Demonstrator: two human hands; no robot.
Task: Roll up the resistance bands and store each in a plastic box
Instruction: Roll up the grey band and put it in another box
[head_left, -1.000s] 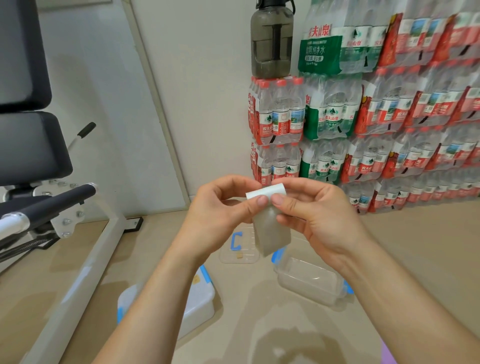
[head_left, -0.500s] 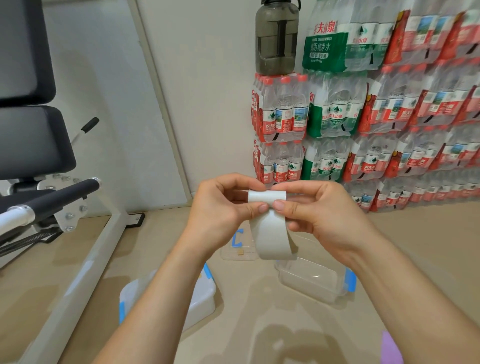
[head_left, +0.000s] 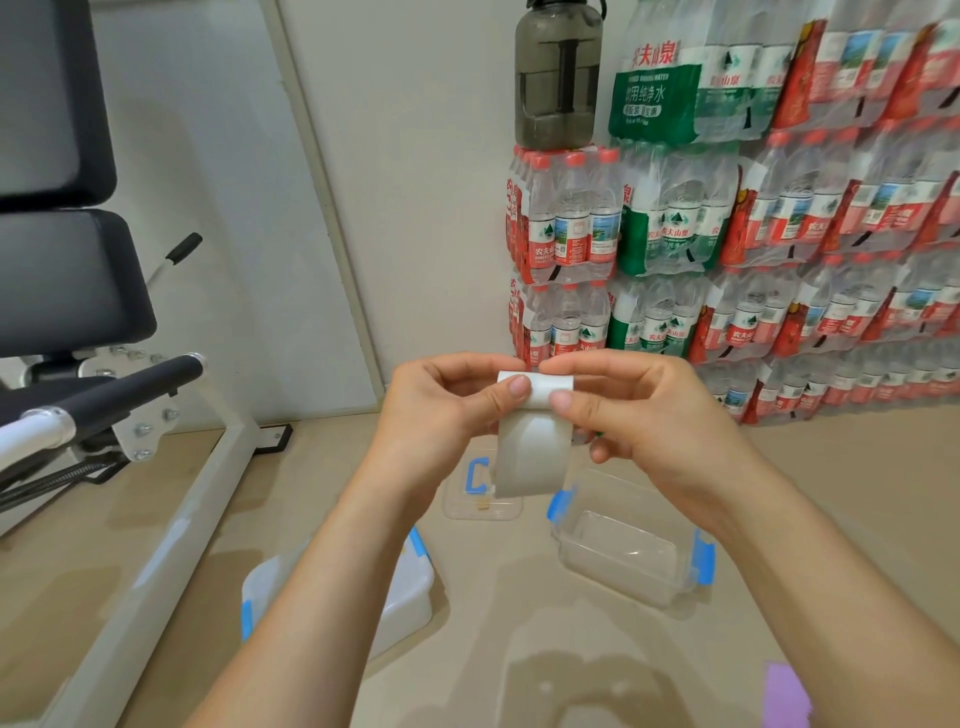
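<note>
Both hands are raised together at chest height. The left hand (head_left: 441, 410) and the right hand (head_left: 649, 415) each pinch the rolled upper end of a pale resistance band (head_left: 530, 457), with the thumb in front and the curled fingers behind. The thumb tips lie close together on the roll, which sits level between the two hands. The unrolled tail of the band hangs straight down from the roll as a short, flat strip, and its lower edge is free in the air.

Below the right hand, an open plastic box (head_left: 613, 571) with blue clips stands on the floor (head_left: 519, 649), clear-walled, with nothing visible inside. Directly below the hanging tail, and partly hidden by it, lies a clear lid (head_left: 462, 506) with a blue clip, just beside the open box on its left. Under the left forearm stands a closed plastic box (head_left: 415, 587), white and blue-trimmed, well apart from the open box.

Near the right elbow, at the frame's lower edge, a purple object (head_left: 784, 691) shows in part; what it is cannot be told.

Beyond the hands, packs of bottled water (head_left: 779, 234) are stacked against the wall, and a dark jug (head_left: 558, 78) stands on the leftmost stack. Far to the left of the left hand stands a padded black bench (head_left: 62, 260) on a white frame.
</note>
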